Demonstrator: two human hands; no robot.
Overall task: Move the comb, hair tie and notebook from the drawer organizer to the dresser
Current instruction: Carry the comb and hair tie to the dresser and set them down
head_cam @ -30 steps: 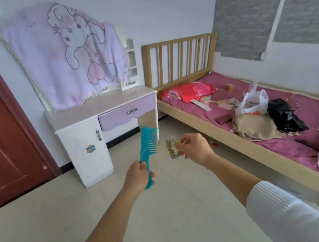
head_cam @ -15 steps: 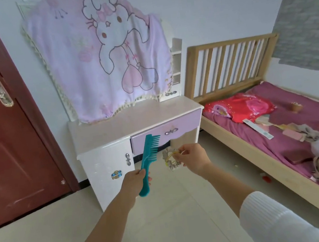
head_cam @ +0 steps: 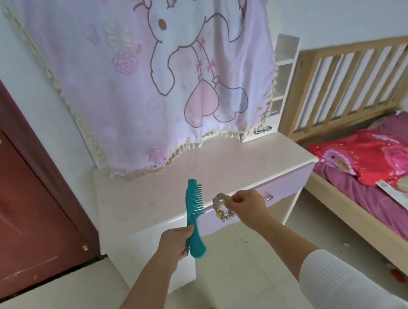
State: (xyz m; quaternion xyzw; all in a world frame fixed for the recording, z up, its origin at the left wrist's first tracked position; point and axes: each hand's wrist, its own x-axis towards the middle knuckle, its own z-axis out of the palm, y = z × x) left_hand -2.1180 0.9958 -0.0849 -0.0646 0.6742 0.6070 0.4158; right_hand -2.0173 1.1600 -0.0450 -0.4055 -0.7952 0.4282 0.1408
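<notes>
A small bedroom shows in the head view: a red door (head_cam: pixel 8 193) on the left, a wooden bed (head_cam: pixel 361 211) with a purple sheet on the right, and between them a white dresser (head_cam: pixel 225 167) whose pale top surface lies bare below a hanging pink cartoon cloth (head_cam: pixel 160 69). The left hand (head_cam: pixel 174 243) has its fingers closed round the handle of the teal comb (head_cam: pixel 194 215), which stands nearly upright with its teeth to the right, held in the air just in front of the dresser's edge. The right hand (head_cam: pixel 248 206) pinches the hair tie (head_cam: pixel 221 208) between thumb and fingertips, so that the loop hangs beside the comb, over the lilac drawer front (head_cam: pixel 280 191). Neither thing touches the surface yet. Judging by this, two of the three items are out of the organizer and have reached the dresser, with only the setting down left for them. The notebook is nowhere in sight, nor is the drawer organizer, so that item most likely remains to be fetched; the task looks somewhat short of halfway done
</notes>
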